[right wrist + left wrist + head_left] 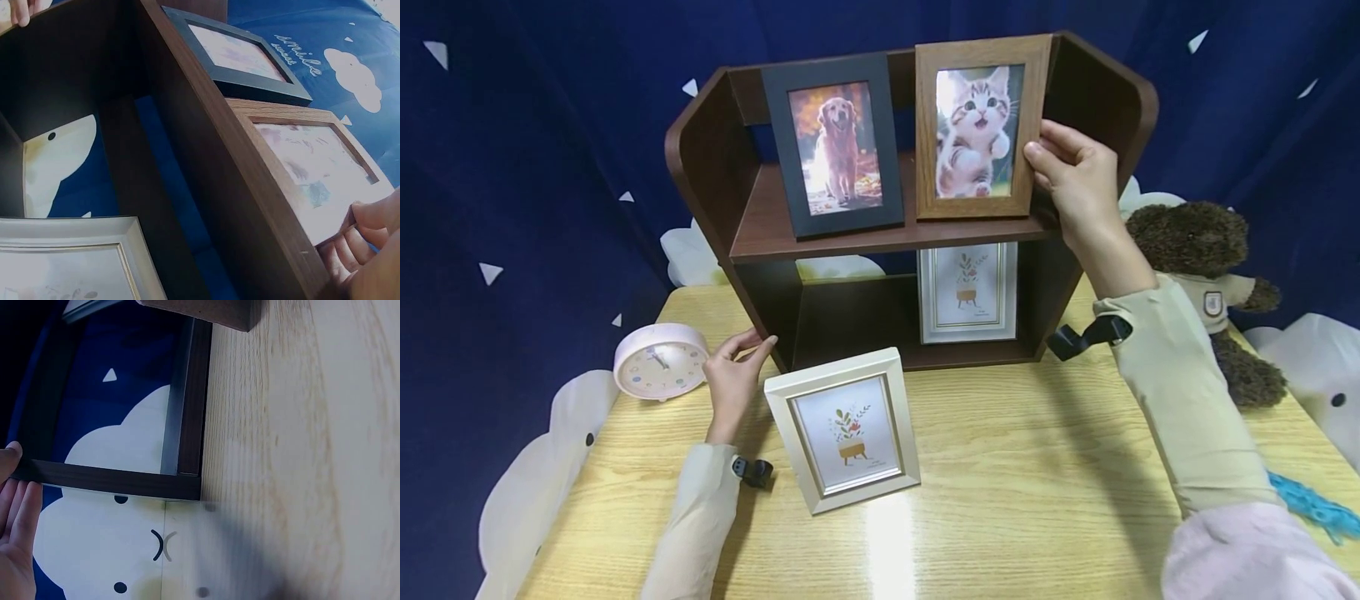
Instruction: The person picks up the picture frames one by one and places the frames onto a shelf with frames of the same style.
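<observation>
A dark brown two-tier shelf [820, 243] stands on the table. My left hand [735, 379] pinches the edge of its left side panel [106, 477], thumb on one face and fingers on the other. On the upper tier, a brown wooden picture frame [927, 133] with a kitten photo leans back at the right. My right hand [1078, 179] grips this frame's right edge between thumb and fingers; the rear fingers are partly hidden. To its left leans a dark picture frame [847, 223] with a dog photo. A white picture frame [69, 231] stands on the lower tier.
Another white picture frame [842, 493] stands tilted on the table [1000, 500], before the shelf's left half. A round pink clock [658, 362] sits left of my left hand. A brown teddy bear [1187, 242] and a blue object [1311, 504] are at the right.
</observation>
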The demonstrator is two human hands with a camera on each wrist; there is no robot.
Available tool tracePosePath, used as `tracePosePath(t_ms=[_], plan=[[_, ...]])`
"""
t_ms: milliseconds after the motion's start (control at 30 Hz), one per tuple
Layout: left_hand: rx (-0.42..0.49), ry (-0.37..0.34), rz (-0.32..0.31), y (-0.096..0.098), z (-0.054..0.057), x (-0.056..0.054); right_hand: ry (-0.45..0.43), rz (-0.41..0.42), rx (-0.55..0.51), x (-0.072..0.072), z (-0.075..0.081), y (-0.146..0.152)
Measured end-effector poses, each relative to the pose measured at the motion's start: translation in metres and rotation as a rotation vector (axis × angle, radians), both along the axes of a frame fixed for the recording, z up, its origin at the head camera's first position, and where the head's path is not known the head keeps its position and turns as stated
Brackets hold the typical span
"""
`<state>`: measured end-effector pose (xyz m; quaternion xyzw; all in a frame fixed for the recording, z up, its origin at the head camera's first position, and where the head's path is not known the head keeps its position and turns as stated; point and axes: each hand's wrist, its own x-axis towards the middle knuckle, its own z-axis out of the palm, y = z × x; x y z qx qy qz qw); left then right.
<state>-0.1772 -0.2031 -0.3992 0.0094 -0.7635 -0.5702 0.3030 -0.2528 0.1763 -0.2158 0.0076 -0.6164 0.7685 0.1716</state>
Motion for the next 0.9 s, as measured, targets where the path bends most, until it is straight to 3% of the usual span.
tracePosePath(t_ms=[167, 400, 900], plan=[[0.002, -0.007, 0.002, 0.001, 0.000, -0.001, -0.022, 0.003, -0.002, -0.005, 0.000, 0.001], [0.016, -0.007, 0.021, -0.012, -0.026, -0.018, -0.013, 0.010, -0.008, -0.008, -0.001, 0.001], [0.044, -0.024, 0.021, -0.012, -0.026, -0.017, 0.026, -0.051, 0.109, -0.003, -0.008, 0.000]])
